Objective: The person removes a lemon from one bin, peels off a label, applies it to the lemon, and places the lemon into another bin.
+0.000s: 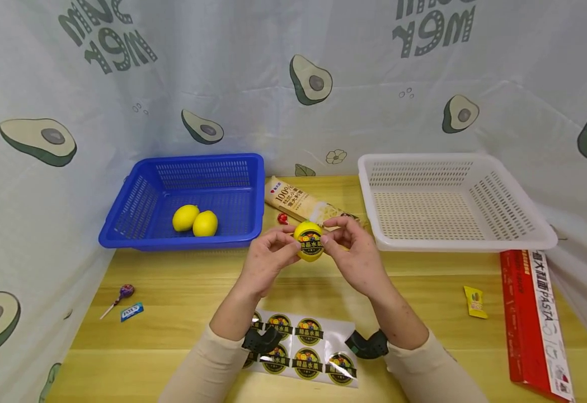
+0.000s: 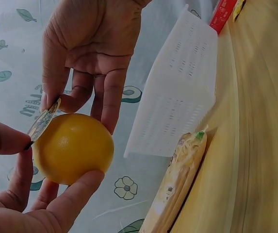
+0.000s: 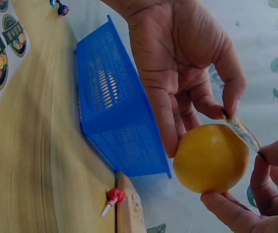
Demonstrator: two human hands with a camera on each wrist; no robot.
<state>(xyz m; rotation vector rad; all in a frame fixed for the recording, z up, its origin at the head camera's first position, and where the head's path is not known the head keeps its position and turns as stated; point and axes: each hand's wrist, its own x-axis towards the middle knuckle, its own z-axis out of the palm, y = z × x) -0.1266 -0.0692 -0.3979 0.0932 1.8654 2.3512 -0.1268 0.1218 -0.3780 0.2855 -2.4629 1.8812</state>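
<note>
A yellow lemon [image 1: 304, 226] is held up between both hands over the table. In front of it stands a round black fruit sticker [image 1: 311, 243], tilted against the lemon's side in the wrist views. My left hand [image 1: 270, 258] pinches one edge of the sticker [image 2: 45, 120] between thumb and forefinger, its other fingers touching the lemon [image 2: 75, 150]. The opposite edge is pinched by my right hand [image 1: 357, 260], whose remaining fingers also touch the lemon [image 3: 210, 158]. Below the hands lies a sheet of matching stickers [image 1: 318, 341], partly hidden by the wrist straps.
Two lemons [image 1: 205, 224] lie in a blue basket [image 1: 182, 244] at left. A white basket [image 1: 464, 244] stands at right. Around them are a pasta packet [image 1: 298, 201], a red lollipop [image 1: 282, 218], a purple lollipop [image 1: 126, 290], small wrapped sweets [image 1: 475, 302] and a red pasta box [image 1: 522, 324].
</note>
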